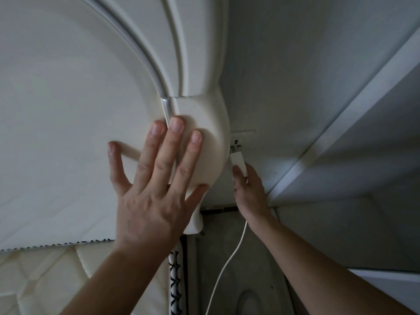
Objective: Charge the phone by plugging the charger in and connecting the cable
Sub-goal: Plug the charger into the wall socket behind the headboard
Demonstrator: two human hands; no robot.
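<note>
My right hand (248, 192) grips a white charger (237, 160) and holds it up to a white wall socket (242, 137) behind the headboard's edge. The charger's metal prongs touch the socket's slots; how deep they sit I cannot tell. A white cable (227, 264) hangs from the charger down past my right wrist to the floor. My left hand (154, 178) lies flat with fingers spread on the cream headboard (91, 87), across its curved corner post. No phone is in view.
A quilted cream mattress (56, 280) with a black-and-white trim lies at the lower left. A white cabinet (375, 155) stands to the right of the socket. A narrow gap with grey floor (250, 280) runs between bed and cabinet.
</note>
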